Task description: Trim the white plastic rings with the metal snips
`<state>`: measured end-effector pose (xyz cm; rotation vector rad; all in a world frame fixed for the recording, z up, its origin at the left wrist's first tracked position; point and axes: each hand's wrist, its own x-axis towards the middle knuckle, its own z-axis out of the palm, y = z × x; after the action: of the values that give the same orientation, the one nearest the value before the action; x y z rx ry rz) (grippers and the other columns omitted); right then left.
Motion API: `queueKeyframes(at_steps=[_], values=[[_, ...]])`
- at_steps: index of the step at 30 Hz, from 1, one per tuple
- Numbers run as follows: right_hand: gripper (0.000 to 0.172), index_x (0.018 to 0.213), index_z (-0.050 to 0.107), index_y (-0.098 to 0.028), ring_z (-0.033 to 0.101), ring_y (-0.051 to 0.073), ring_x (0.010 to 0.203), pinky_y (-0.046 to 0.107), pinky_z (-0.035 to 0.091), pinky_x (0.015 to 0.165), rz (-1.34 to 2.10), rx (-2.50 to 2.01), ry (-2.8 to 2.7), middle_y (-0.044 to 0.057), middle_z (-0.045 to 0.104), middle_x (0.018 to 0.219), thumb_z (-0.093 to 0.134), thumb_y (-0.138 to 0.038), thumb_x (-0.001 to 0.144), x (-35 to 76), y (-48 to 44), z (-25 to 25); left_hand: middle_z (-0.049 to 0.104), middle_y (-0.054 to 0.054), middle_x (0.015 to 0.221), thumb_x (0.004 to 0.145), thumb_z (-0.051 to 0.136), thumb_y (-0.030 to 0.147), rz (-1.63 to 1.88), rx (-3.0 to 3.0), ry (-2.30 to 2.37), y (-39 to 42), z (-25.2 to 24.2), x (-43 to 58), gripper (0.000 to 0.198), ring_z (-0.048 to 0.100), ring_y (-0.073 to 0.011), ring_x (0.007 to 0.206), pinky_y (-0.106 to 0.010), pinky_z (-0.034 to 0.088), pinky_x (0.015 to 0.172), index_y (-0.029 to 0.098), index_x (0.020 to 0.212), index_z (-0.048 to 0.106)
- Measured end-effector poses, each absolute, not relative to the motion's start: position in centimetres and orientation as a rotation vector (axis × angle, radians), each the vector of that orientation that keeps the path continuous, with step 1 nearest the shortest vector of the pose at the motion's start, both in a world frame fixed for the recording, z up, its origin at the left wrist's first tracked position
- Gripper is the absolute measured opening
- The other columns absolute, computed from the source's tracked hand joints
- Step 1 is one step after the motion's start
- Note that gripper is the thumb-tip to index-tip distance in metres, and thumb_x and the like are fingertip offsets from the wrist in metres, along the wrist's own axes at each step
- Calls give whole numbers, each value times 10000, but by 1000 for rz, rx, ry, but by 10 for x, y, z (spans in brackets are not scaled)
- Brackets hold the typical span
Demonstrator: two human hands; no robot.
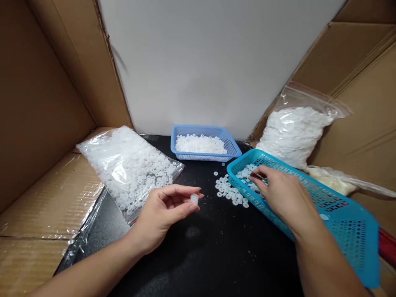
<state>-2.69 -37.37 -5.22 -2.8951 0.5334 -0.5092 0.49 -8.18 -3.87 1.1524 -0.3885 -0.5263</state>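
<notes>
My left hand (167, 210) is closed over the black tabletop, thumb and fingertips pinching a short stack of white plastic washers (194, 199). On the right, my right hand (275, 187) reaches over the near side of a teal basket (343, 231). Its thumb and forefinger come together at the white washers (244, 172) lying in the basket's far end. Whether a washer is between those fingertips is hidden. Beside the basket, a loose scatter of washers (230, 190) rests on the table between my two hands.
A blue basket (204, 156) of white washers stands at the back, before a white panel (210, 62). Left of it lies a clear bag (133, 165) full of washers. Another white-filled bag (293, 132) leans at the back right. Cardboard walls (55, 62) rise on both sides.
</notes>
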Motion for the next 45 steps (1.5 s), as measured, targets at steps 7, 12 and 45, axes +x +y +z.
queueKeyframes(at_steps=[7,12,45], values=[[390,1104,728,-184,594,158,743,284,447,663,-791,-2290,-83,82,677,952,521,-493,985,-33,-330,-33,775,-10,1007,808,806,127,-473,1145,-459,-82,-39,6,173,711,-67,863,-120,558,803,240,938,791],[288,1222,681,-201,577,108,716,219,460,623,-816,-2133,-399,28,624,829,633,-309,959,-48,-282,-32,778,-3,1001,804,805,114,-424,1170,-482,-80,-39,7,165,714,-68,834,-129,560,799,237,912,789],[317,1112,749,-185,568,74,731,177,477,647,-472,-1846,-543,21,592,818,668,-420,916,-41,-278,-41,766,-1,900,776,826,86,-736,1068,-420,-83,-34,6,368,715,-78,824,-157,561,784,210,1096,693]])
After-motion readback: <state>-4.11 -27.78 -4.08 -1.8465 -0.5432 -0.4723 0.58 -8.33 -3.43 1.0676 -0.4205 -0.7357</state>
